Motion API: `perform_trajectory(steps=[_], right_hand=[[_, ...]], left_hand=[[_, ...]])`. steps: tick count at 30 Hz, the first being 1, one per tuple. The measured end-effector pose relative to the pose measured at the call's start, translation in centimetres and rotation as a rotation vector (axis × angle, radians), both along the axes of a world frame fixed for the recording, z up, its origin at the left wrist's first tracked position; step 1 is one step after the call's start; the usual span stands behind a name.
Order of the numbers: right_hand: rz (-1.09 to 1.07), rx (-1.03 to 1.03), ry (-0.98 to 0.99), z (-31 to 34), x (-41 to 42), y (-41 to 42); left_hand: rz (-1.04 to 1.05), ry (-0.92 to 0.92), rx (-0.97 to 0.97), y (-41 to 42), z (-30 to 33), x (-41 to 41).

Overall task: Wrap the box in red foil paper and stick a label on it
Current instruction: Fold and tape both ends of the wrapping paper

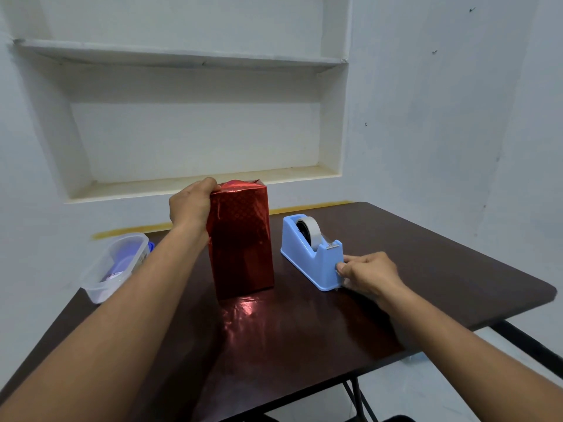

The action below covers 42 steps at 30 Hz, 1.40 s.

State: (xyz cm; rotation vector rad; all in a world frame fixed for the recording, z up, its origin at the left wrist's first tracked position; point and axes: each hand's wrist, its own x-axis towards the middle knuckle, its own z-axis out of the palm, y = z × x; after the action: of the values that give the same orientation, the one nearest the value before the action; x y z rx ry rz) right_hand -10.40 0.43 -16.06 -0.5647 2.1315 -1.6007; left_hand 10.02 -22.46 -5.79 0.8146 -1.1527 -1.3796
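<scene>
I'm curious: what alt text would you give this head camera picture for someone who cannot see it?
A person's left hand holds the top of an upright box wrapped in red foil on a dark table. Their right hand pinches the near end of a blue tape dispenser beside it. A clear plastic tub sits at the left edge.
</scene>
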Motion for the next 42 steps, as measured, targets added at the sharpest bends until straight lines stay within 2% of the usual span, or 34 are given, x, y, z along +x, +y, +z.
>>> perform_trajectory(steps=[2,4,7,14,18,22,30,42], right_hand=[[0.026,0.006,0.041,0.5,0.0,0.6],[0.048,0.045,0.230,1.8,0.5,1.4],[0.060,-0.007,0.509,4.8,1.9,2.2],[0.308,-0.162,0.823,14.3,6.1,-1.2],[0.383,0.007,1.002,19.2,7.8,-5.1],[0.392,0.084,1.025,21.9,9.1,-8.4],[0.485,0.313,0.937,22.9,9.9,-12.8],[0.711,0.449,0.908,23.6,9.1,-16.6]], left_hand=[[-0.002,0.002,0.003,0.0,0.0,0.0],[-0.009,0.014,0.004,0.1,0.0,0.0],[-0.015,0.031,-0.003,0.4,0.0,0.1],[0.001,0.031,-0.021,1.2,0.2,0.4],[-0.012,0.015,-0.044,1.6,0.2,0.7],[-0.011,0.014,-0.053,1.8,0.2,0.7],[-0.018,0.019,-0.059,1.7,0.0,0.6],[-0.007,-0.006,-0.081,1.7,-0.1,0.6]])
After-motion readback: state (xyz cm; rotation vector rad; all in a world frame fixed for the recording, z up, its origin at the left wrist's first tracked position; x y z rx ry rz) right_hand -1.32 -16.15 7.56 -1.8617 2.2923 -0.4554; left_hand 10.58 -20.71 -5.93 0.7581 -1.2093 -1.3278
